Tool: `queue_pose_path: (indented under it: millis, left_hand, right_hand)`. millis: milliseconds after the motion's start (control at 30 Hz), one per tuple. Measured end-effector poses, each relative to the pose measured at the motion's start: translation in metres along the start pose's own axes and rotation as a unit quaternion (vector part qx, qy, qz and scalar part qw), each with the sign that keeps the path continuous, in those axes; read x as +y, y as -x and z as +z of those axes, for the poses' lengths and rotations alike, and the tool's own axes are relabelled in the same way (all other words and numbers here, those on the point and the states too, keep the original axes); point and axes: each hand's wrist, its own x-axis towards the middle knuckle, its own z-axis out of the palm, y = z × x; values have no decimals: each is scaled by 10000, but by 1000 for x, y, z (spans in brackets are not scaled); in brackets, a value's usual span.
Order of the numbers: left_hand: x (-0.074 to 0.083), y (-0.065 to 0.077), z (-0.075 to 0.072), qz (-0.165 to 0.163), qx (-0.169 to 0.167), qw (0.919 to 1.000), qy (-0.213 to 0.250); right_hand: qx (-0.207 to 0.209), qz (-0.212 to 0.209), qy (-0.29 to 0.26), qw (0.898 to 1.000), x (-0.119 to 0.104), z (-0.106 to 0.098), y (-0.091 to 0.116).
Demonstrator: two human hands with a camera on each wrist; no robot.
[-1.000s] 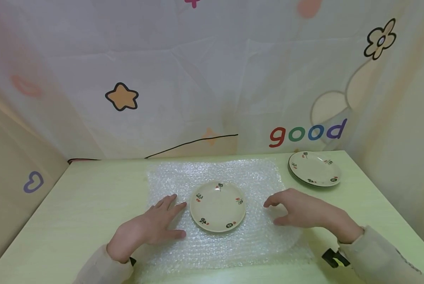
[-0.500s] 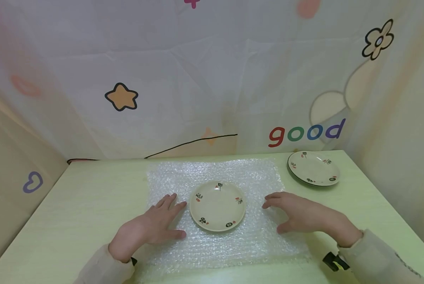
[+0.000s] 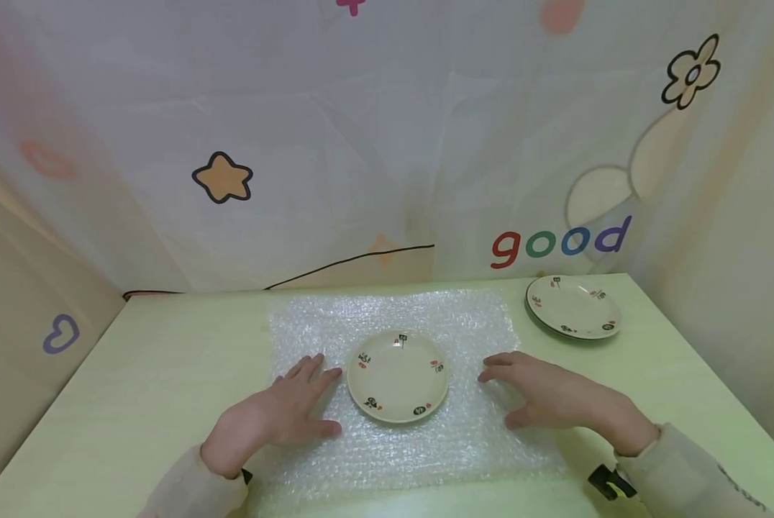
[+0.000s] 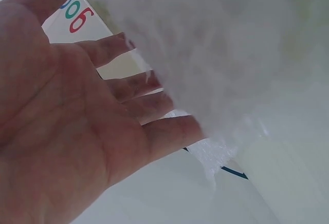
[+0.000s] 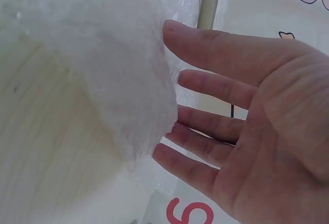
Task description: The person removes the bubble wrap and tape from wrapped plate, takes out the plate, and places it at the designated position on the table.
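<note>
A round cream plate [image 3: 397, 378] with small red and black motifs on its rim lies on a sheet of bubble wrap [image 3: 452, 453]. Left of the plate, my left hand [image 3: 280, 414] rests on the wrap with its fingers spread, the fingertips just short of the rim. On the other side, my right hand [image 3: 545, 392] touches the wrap with slightly bent fingers and the thumb apart, farther from the plate. Both wrist views show bubble wrap [image 4: 205, 54] against the fingertips and bare palms. Neither hand holds anything.
At the back right of the pale table [image 3: 167, 360] stands a small stack of matching plates [image 3: 573, 308]. A printed cloth [image 3: 361, 144] hangs behind the table and along both sides. Black clips [image 3: 610, 482] show under the sleeves.
My right hand's fingers have straightened somewhat and its thumb has shifted toward me, mostly between the two earlier frames. The left hand and the plate stay in place.
</note>
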Motion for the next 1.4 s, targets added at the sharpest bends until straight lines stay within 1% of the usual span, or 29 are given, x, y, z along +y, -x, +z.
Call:
queue_pose_path:
  millis: [233,467,800,1067,1200,1400]
  left_hand:
    - [1,-1,-2,8,-10,10000,-16]
    - [-1,2,-4,62,73,9996,279]
    - [-9,6,-9,350,129,9983,459]
    - [-9,5,-10,341,149,9989,283]
    - [-7,5,-9,321,158,9993,138]
    - [-6,3,-7,256,176,9995,13]
  right_hand:
    - [50,-22,17,10000,2,2,2]
    - [113,-205,89,9997,5,3,4]
    - [214,-442,217,9986,7,5,7]
    - [279,-614,320,9972,5,1,5]
    - [420,-680,312,9963,0,-4,0]
    - [693,-715,-110,9950,-9,-10,-14]
